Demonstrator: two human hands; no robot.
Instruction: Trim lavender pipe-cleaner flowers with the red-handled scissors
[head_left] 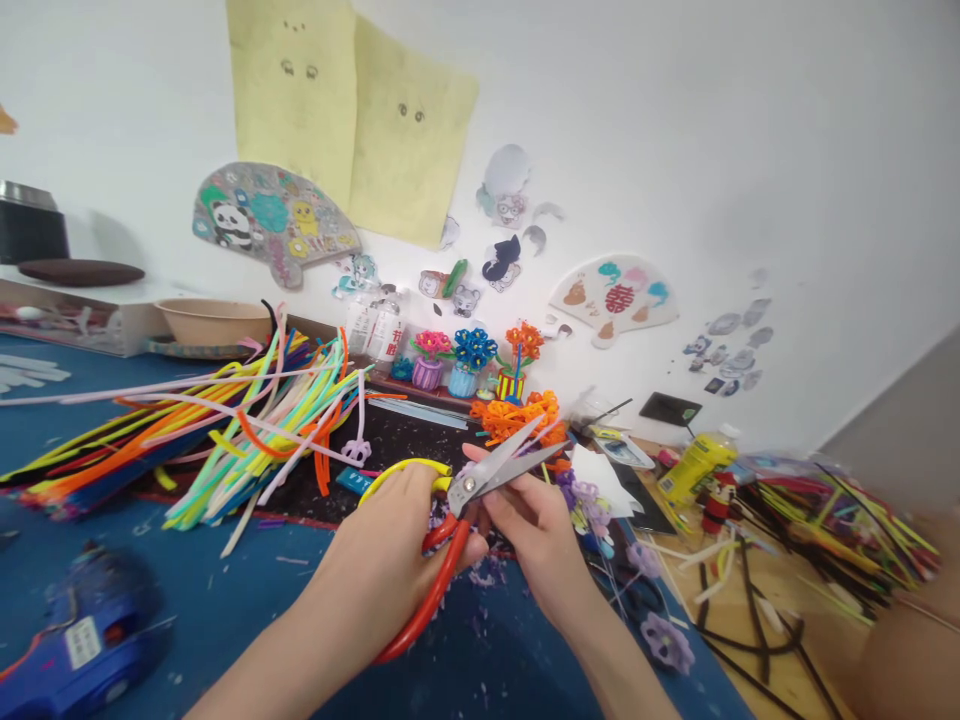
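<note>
My left hand (390,555) is closed round the yellow and red handles of a pair of scissors (499,468). The grey blades are open and point up and right. Just right of the blades, my right hand (532,535) is pinched on something small that I cannot make out. Purple fuzz scraps (484,575) lie on the blue mat (225,600) below both hands. Small purple pipe-cleaner flowers (667,640) lie to the right of my right wrist.
A big pile of coloured pipe cleaners (225,430) lies at the left, another (825,520) at the right. A blue glue gun (82,640) sits at the lower left. Potted pipe-cleaner flowers (472,360), an orange cluster (517,415) and a yellow bottle (697,462) stand behind.
</note>
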